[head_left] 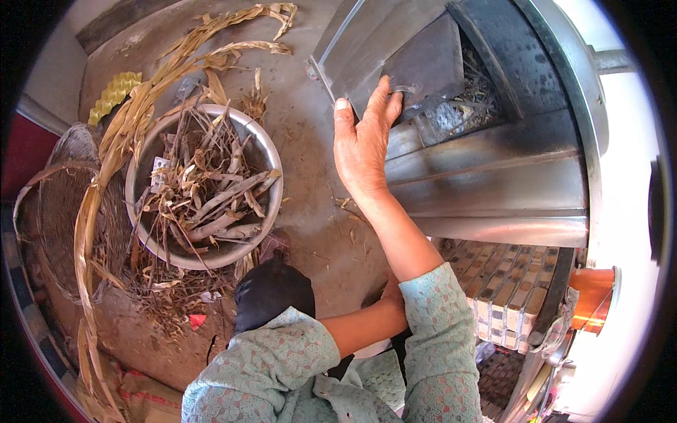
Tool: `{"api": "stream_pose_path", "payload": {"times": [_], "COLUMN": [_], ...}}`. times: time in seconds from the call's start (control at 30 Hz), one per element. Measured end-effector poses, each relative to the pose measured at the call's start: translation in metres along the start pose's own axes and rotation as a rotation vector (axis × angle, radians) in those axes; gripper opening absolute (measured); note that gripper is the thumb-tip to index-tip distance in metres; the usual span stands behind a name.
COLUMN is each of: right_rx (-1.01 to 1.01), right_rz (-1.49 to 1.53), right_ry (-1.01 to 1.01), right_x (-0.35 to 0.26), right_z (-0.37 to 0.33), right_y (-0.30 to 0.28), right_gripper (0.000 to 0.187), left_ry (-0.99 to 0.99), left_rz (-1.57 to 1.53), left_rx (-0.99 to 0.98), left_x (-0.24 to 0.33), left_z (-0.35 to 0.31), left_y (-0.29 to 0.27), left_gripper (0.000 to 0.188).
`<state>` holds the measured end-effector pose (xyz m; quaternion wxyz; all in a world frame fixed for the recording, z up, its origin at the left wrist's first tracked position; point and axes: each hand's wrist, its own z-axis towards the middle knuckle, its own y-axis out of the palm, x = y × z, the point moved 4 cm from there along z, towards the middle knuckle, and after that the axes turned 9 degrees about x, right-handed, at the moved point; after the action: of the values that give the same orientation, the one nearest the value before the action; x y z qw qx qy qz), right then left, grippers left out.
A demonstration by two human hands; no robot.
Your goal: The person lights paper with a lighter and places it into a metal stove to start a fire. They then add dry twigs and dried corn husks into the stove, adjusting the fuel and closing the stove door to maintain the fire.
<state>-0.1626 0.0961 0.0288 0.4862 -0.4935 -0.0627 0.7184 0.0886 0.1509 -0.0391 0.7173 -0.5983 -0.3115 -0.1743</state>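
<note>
My right hand (365, 141) reaches up to the metal stove and grips the edge of a dark square metal plate (431, 60), its thumb spread to the left of the fingers. Beside the plate gapes the stove's opening, with burnt twigs and ash (479, 99) inside. Lower down, my left forearm crosses beneath the right one. My left hand (393, 290) sits by the right elbow, mostly covered by that arm, and its fingers are hidden.
A wide metal basin (275, 187) full of broken sticks stands on the floor at left. Long dry stalks (88, 233) lie beside it, next to a woven basket (60, 211). A yellow egg tray (115, 95) is farther back. Brickwork (504, 282) lies below the stove at right.
</note>
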Motion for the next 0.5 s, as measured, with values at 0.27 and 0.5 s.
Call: {"api": "stream_pose_path", "payload": {"times": [0.27,0.5], "right_rx": [0.022,0.028], "right_rz": [-0.018,-0.074], "right_ry": [0.003,0.055], "right_x": [0.007,0.021], "right_z": [-0.005,-0.001], "right_y": [-0.012,-0.031], "right_gripper": [0.074,0.076], "left_ry": [-0.171,-0.158], "left_rz": [-0.064,0.096], "left_rx": [-0.185,-0.047], "left_x": [-0.004,-0.01], "left_z": [-0.012,-0.012], "left_y": [-0.034,-0.004], "left_gripper": [0.061,0.052]}}
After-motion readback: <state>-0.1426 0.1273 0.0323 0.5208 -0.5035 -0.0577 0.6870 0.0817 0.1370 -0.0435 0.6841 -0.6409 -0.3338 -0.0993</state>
